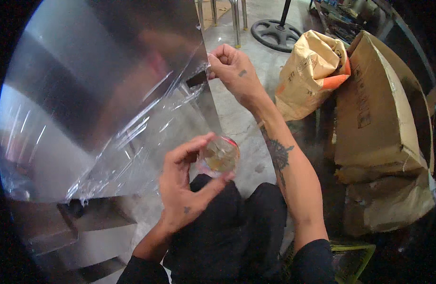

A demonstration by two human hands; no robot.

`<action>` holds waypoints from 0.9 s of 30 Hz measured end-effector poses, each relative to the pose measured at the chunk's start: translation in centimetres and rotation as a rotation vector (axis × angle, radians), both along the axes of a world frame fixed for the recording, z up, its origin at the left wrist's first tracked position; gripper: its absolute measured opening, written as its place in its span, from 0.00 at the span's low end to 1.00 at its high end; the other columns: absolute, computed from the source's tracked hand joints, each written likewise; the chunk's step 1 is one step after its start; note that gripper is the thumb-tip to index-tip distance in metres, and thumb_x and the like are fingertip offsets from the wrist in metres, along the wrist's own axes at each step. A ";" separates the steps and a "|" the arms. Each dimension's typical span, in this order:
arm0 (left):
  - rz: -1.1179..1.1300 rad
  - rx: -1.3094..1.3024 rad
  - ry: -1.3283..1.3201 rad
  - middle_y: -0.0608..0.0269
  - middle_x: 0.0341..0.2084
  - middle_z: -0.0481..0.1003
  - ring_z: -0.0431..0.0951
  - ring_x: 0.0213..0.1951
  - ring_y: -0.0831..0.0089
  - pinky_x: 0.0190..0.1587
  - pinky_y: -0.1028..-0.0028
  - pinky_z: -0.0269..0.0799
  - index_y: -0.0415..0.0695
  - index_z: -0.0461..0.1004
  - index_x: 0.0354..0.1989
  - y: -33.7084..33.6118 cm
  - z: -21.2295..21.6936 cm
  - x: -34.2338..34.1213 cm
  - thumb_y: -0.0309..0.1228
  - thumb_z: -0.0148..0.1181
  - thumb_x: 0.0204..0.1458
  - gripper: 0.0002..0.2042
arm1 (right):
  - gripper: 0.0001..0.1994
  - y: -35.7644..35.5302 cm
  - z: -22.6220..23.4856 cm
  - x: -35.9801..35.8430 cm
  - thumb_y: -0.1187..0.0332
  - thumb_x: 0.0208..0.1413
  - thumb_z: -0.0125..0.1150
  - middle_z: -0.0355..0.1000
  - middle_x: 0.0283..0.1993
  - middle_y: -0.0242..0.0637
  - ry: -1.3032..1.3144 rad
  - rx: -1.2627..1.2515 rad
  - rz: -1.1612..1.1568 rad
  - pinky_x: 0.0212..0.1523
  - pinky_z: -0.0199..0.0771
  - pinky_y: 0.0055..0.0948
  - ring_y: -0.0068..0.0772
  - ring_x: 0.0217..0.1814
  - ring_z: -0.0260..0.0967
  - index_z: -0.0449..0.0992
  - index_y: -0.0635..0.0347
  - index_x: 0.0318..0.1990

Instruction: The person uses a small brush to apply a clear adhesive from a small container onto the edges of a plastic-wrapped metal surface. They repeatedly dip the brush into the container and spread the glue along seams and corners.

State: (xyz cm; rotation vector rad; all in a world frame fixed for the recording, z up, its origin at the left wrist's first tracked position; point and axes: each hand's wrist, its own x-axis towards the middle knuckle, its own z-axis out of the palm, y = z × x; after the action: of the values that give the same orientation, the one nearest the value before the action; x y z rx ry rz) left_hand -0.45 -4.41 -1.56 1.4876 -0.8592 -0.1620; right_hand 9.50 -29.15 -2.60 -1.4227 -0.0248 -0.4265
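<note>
A large, shiny dark panel (109,80) fills the left side, with clear plastic film (132,124) wrinkled in a diagonal fold across its lower right part. My right hand (234,71) is at the panel's right edge, thumb and fingers closed together. What they pinch is hidden or too small to make out. A short dark strip (196,79) shows on the panel beside these fingertips. Lower down, in front of my knees, my left hand (184,177) grips a clear round roll (220,155), like tape, with some red at its rim.
To the right, a tan paper sack (310,75) with orange bands stands beside a large worn cardboard box (379,104). Behind are a black round stand base (276,35) and metal stool legs (236,21) on the grey floor (256,163). Dark-edged metal pieces (85,232) lie below the panel.
</note>
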 end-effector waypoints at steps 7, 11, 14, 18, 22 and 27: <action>-0.262 0.005 -0.012 0.38 0.64 0.70 0.73 0.68 0.50 0.72 0.52 0.69 0.37 0.63 0.65 -2.1 0.3 1.6 0.16 0.82 0.43 0.41 | 0.11 -1.8 1.3 -0.4 0.63 0.72 0.63 0.80 0.45 0.31 -0.016 -0.004 0.183 0.48 0.79 0.26 0.21 0.45 0.76 0.78 0.62 0.52; -0.408 -0.042 0.042 0.34 0.64 0.71 0.73 0.69 0.48 0.72 0.50 0.68 0.38 0.64 0.66 -4.6 1.6 2.3 0.18 0.84 0.42 0.42 | 0.13 -2.8 2.7 -0.7 0.62 0.71 0.65 0.81 0.44 0.32 0.043 0.018 0.327 0.48 0.81 0.28 0.22 0.46 0.77 0.81 0.60 0.54; -0.485 -0.051 0.021 0.33 0.65 0.71 0.73 0.68 0.48 0.72 0.49 0.67 0.38 0.64 0.66 -7.1 2.0 2.9 0.20 0.84 0.42 0.42 | 0.13 -3.0 3.0 0.1 0.61 0.71 0.65 0.81 0.44 0.32 -0.008 -0.071 0.354 0.48 0.80 0.28 0.22 0.47 0.77 0.82 0.62 0.51; -0.508 -0.065 -0.056 0.34 0.65 0.72 0.75 0.67 0.46 0.71 0.49 0.68 0.40 0.64 0.67 -10.2 2.4 3.0 0.22 0.84 0.44 0.42 | 0.14 -3.7 2.3 2.4 0.61 0.72 0.65 0.80 0.43 0.30 -0.089 -0.142 0.445 0.49 0.77 0.27 0.21 0.46 0.75 0.82 0.63 0.52; -0.419 -0.016 -0.079 0.36 0.65 0.74 0.76 0.66 0.47 0.68 0.53 0.70 0.41 0.65 0.67 -11.6 2.8 2.5 0.24 0.84 0.45 0.41 | 0.14 -3.6 1.3 3.9 0.60 0.72 0.64 0.78 0.44 0.27 -0.112 -0.096 0.536 0.51 0.73 0.24 0.16 0.47 0.71 0.82 0.63 0.53; -0.225 0.168 -0.126 0.35 0.64 0.73 0.77 0.65 0.47 0.66 0.52 0.73 0.41 0.65 0.66 -11.2 4.0 1.6 0.25 0.86 0.43 0.42 | 0.14 -4.5 0.9 5.0 0.61 0.73 0.63 0.78 0.42 0.27 -0.113 -0.094 0.621 0.49 0.73 0.24 0.16 0.45 0.71 0.83 0.63 0.52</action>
State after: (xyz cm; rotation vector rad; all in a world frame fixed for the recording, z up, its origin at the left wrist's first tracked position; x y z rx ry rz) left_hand 1.18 -15.59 2.44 1.5664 -1.1377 -0.3163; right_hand 14.49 -33.63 -1.72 -1.3986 -0.5695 0.0114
